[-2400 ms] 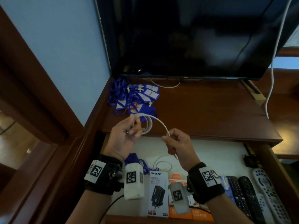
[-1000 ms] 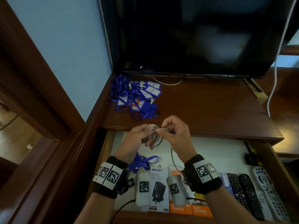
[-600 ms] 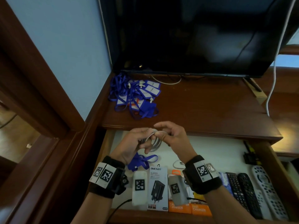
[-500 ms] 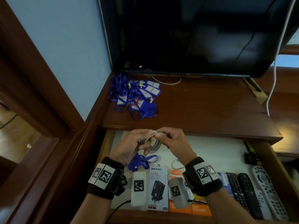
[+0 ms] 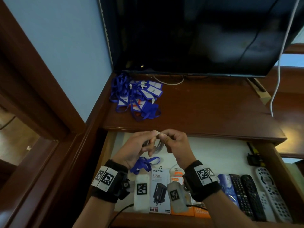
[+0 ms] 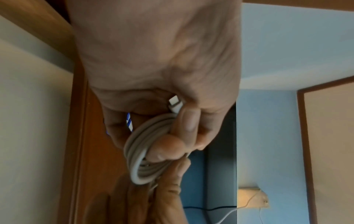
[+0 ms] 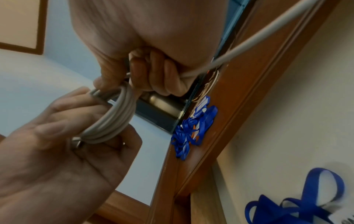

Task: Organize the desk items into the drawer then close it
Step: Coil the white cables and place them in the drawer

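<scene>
Both hands over the open drawer (image 5: 213,155): left hand (image 5: 136,148) fingers curled round the coiled white cable (image 6: 139,151), right hand (image 5: 176,145) pinching its top and the loose tail; risk is the springy loops fanning apart if either grip eases before set-down, tangling the lanyard (image 5: 144,163) below.

The white cable (image 5: 157,144), earlier one wide loop stretched between the hands, is now wound into a tight coil. The left hand (image 5: 136,149) and right hand (image 5: 176,145) have closed together on it, above the open drawer (image 5: 213,150).
</scene>
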`<state>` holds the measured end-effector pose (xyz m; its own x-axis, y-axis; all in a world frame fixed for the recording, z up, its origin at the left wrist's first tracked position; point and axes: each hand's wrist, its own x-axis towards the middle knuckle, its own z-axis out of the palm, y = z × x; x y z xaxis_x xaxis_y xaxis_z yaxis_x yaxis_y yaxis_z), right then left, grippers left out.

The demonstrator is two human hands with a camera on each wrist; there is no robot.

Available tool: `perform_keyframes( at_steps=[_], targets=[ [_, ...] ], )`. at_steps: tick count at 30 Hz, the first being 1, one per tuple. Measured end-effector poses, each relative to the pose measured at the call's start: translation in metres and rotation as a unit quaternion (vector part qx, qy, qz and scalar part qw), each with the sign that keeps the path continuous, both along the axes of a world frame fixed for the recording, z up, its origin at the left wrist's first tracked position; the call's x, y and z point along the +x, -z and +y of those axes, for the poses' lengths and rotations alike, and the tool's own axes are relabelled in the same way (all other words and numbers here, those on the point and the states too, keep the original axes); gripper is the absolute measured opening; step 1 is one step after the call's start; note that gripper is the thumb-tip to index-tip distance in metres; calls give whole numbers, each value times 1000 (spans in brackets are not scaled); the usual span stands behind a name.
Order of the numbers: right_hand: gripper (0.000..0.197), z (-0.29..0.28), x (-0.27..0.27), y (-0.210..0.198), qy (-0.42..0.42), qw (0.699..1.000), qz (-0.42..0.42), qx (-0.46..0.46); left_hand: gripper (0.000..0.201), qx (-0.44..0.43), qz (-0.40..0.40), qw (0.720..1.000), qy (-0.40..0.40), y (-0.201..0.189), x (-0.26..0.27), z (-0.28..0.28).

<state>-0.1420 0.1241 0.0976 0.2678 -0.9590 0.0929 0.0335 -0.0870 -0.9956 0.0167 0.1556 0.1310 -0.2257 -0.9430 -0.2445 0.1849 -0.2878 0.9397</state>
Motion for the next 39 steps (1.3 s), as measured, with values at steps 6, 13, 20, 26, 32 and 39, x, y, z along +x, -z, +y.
perform_keyframes(
  at_steps=[6,13,20,26,32,39],
  targets=[
    [18,-1,-5,11,-15,992,-70,108,32,6,37,998,-54,-6,6,-1],
    [21,-7,-17,21,-3,996,-2,84,28,7,161,977,-141,-6,12,-7],
    [16,-11,-32,32,52,992,112,14,13,9,243,946,-215,-6,17,-11],
    [17,-6,-23,20,11,985,173,-7,24,-50,81,973,-208,-2,8,-13],
    [26,-6,-20,-9,-84,987,137,-8,25,-65,-29,976,-207,3,1,-14],
    [28,-10,-16,-21,-120,983,128,-45,24,-58,-97,984,-140,14,-4,-13]
  ],
)
